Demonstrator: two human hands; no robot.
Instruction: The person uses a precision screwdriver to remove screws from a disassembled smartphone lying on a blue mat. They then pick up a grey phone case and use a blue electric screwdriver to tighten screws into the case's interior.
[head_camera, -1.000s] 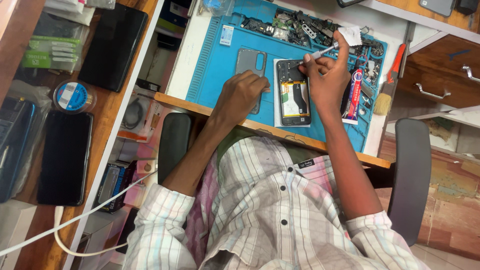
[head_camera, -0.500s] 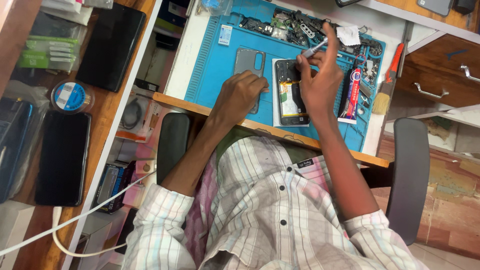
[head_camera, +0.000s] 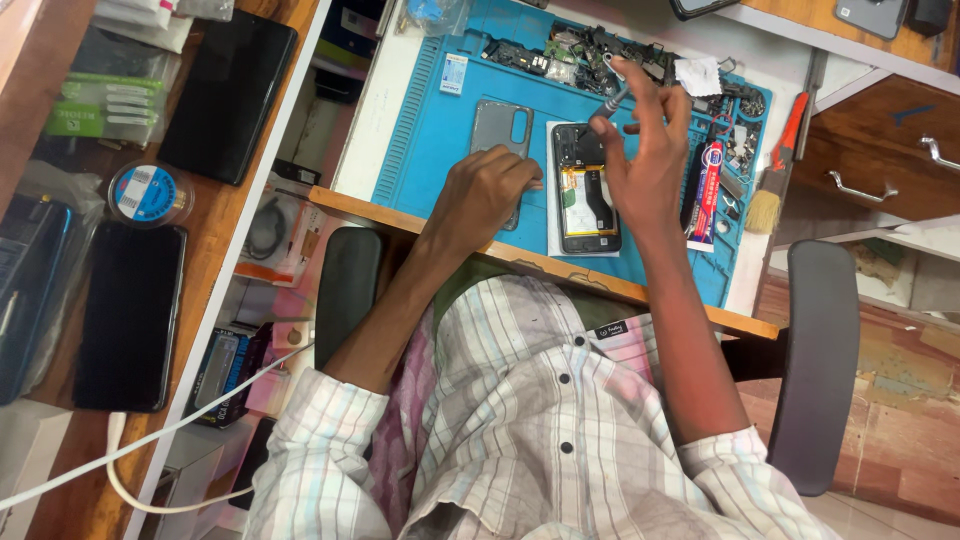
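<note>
From the head view, the right hand (head_camera: 645, 160) has dropped from the far parts clutter, closed on a slim metal tool (head_camera: 610, 102) now tipped toward the opened phone (head_camera: 585, 190) on the blue mat (head_camera: 430, 150). The left hand (head_camera: 485, 195), curled, stays resting on the grey back cover (head_camera: 497, 125) beside it.

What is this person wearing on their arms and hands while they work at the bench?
Both hands, the left hand and the right hand, are bare: no gloves, and no rings or watch that I can make out. The forearms are uncovered too. The checked shirt, pale with pink, grey and light blue lines and dark buttons, has its sleeves ending around the elbows.
</note>
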